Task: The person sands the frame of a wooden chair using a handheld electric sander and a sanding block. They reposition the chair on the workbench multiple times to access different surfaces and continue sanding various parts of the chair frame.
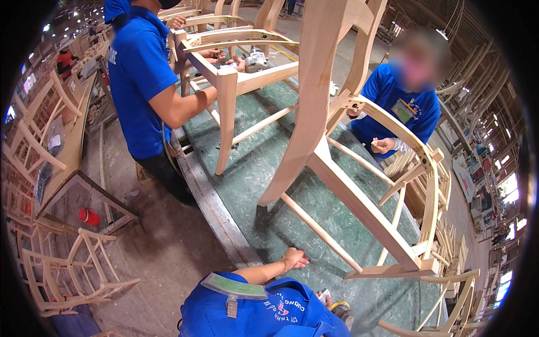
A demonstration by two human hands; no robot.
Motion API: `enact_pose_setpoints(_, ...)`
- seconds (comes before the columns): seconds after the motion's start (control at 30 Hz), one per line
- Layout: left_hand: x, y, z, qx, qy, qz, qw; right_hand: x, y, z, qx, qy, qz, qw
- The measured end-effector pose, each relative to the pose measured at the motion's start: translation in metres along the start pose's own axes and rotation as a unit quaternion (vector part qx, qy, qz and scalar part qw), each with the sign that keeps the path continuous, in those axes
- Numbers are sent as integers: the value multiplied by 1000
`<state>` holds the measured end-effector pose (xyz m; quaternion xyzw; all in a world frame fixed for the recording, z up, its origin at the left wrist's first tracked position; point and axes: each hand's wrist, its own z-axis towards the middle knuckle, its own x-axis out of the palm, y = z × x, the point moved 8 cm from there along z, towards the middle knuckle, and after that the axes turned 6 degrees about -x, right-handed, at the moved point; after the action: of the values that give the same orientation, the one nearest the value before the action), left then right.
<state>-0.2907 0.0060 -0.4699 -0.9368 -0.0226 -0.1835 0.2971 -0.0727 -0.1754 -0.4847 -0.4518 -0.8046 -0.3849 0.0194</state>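
A pale wooden chair frame (359, 208) lies tipped over on the green-topped table in front of me. My left hand (295, 258) rests low over the tabletop below a round rail, apart from the chair. Its fingers are curled, and nothing shows in them. Close to my body, my right hand (324, 295) is mostly covered by my blue sleeve. It is closed at a round power sander (342, 312) with a yellow ring; part of the tool is hidden.
The green table (252, 196) has a metal edge on the left. A co-worker (146, 84) holds a grey power tool (256, 59) at another chair frame (227, 90). Another person (401, 106) stands across the table. Chair frames (73, 264) and a red jug (88, 216) stand left.
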Motion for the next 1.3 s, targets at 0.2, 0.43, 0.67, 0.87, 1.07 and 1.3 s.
enact_pose_setpoints(0.2,2,0,-3,-7,2,-4,1000,2,1,-3,-3,-6,2,1000)
enact_pose_setpoints(0.43,2,-3,-8,-8,2,-11,1000,8,1,-8,-2,-9,8,1000)
enact_pose_setpoints(0.67,1,-1,-4,-7,-5,-3,1000,25,10,-24,-34,-20,7,999)
enact_pose_setpoints(0.87,2,-3,-7,6,-2,-18,1000,36,15,-32,-37,-13,11,999)
enact_pose_setpoints(1.07,3,-2,-7,-7,-1,-3,1000,28,10,-26,-38,-9,1,999)
enact_pose_setpoints(1.3,3,-2,-9,-17,2,-18,1000,23,8,-17,-38,11,-6,999)
